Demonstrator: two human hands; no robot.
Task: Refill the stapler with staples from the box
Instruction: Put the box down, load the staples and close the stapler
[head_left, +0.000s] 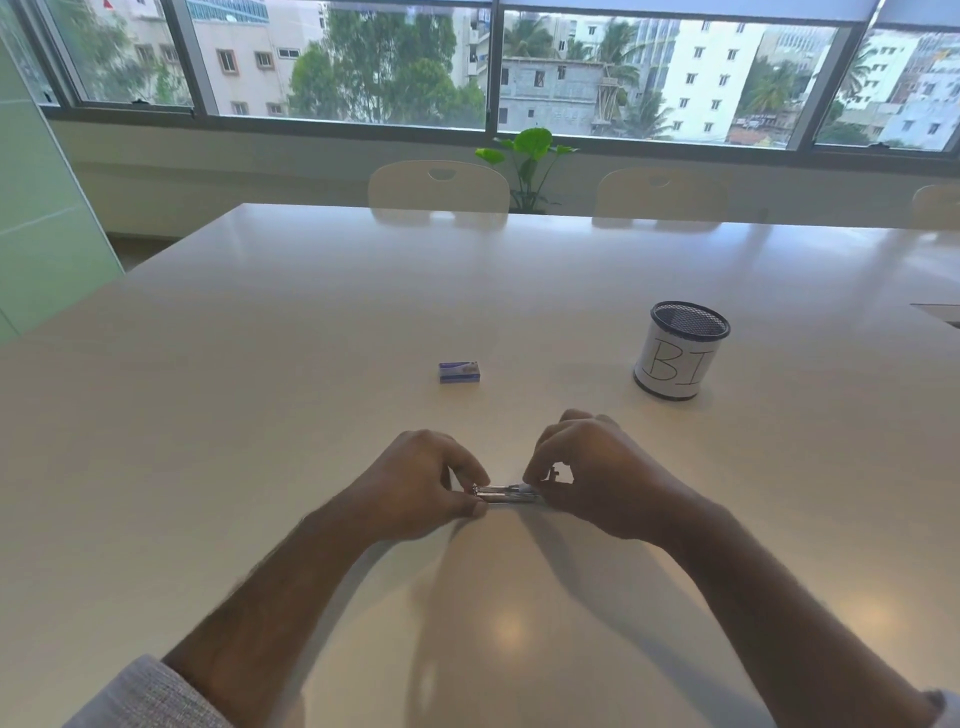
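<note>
A small metal stapler (506, 493) lies flat on the white table (260, 364), lengthwise between my two hands. My left hand (415, 480) pinches its left end between thumb and fingers. My right hand (592, 475) grips its right end, where a small dark part sticks up between my fingertips. Most of the stapler is hidden by my fingers. A small blue and white staple box (459, 372) rests closed on the table beyond my hands, apart from them.
A black mesh pen cup (678, 351) wrapped in white paper marked "BI" stands at the right. Pale chairs (439, 187) line the table's far edge, with a green plant (530, 156) behind them under the windows.
</note>
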